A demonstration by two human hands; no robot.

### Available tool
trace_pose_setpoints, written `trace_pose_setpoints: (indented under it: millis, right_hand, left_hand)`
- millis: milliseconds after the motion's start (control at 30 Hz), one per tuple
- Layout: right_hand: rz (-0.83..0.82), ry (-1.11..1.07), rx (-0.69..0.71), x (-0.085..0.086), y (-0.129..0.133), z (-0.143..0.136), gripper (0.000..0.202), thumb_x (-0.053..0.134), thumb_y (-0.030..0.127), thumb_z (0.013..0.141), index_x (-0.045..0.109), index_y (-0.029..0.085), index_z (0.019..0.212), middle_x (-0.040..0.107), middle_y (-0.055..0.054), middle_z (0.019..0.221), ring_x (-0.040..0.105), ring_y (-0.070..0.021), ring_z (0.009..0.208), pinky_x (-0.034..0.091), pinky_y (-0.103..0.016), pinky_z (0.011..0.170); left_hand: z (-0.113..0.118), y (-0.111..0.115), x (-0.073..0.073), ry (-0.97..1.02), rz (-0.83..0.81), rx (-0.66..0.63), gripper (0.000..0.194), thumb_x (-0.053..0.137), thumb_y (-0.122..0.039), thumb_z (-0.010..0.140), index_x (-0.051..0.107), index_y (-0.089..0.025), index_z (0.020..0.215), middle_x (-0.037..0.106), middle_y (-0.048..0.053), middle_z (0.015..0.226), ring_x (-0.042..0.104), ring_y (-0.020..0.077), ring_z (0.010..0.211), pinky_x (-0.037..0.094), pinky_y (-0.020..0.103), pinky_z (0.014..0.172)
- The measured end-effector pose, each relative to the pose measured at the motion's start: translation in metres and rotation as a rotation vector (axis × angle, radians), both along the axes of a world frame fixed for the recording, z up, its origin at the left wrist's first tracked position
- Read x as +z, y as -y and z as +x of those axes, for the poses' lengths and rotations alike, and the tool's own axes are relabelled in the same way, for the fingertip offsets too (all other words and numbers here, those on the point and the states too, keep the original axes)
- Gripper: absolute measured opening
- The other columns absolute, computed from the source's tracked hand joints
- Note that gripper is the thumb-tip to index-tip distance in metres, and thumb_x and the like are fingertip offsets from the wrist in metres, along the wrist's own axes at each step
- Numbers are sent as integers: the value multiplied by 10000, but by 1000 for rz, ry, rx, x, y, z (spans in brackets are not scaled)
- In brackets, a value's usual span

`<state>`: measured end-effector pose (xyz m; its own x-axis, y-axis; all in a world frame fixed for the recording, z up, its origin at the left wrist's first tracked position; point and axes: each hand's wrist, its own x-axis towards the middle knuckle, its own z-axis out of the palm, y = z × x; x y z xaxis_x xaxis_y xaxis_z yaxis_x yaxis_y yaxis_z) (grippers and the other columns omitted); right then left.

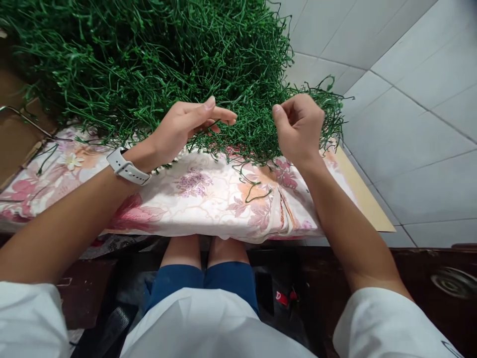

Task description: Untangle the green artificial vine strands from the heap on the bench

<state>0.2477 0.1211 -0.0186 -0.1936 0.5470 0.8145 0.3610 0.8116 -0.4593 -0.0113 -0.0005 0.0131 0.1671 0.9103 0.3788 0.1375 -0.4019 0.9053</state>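
Note:
A big heap of thin green artificial stems [149,64] covers the back of a table with a floral cloth [194,199]. My left hand [194,119], with a white watch on its wrist, is over the front of the heap, its index finger stretched out and the others partly bent; a thin dark stem shows near its fingertips. To the right, my right hand [300,122] is curled, thumb against the bent fingers, in front of more green stems; what it pinches, if anything, cannot be made out. A loose green stem [257,196] lies on the cloth between my forearms.
A cardboard box [13,124] stands at the left edge, with a metal rod [28,122] beside it. White wall tiles [417,164] rise on the right. A beige board [367,199] sticks out from under the cloth's right side.

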Motion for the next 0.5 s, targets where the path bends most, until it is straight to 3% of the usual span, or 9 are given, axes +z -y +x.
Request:
trace_pose_setpoints:
  millis: [100,233,333,500]
  right_hand:
    - [-70,17,248,2,25,-16,407,658,580,1032,663,225,832,537,-2,739,458,-129,665,386,-313,650]
    - [-216,59,530,0,48,-32,372,653,586,1032,745,226,1011,620,4,798,495,-100,657,390,-276,597]
    - [-278,19,601,-4,56,-40,359,663,555,1037,796,222,1011,701,-7,851,554,-96,692,458,-272,647]
    - [-348,-112,598,-7,57,-44,327,715,550,1007,872,268,958,730,1,822,648,-117,773,567,-293,813]
  left_hand:
    - [-1,1,-2,-2,5,-82,340,565,-397,1055,871,-253,1085,836,37,1228,750,227,1226,579,417,1068]
    - [-4,1,-6,-135,43,-161,380,644,-556,999,860,-278,1142,839,25,1150,760,236,1149,586,425,1067]
    - [-3,2,-6,-245,44,-177,465,683,-645,949,853,-247,1119,839,33,1028,766,247,1065,613,431,1016]
    - [1,3,-6,-328,115,-153,357,692,-512,970,814,-229,1152,825,54,1177,758,251,1118,612,450,1057]
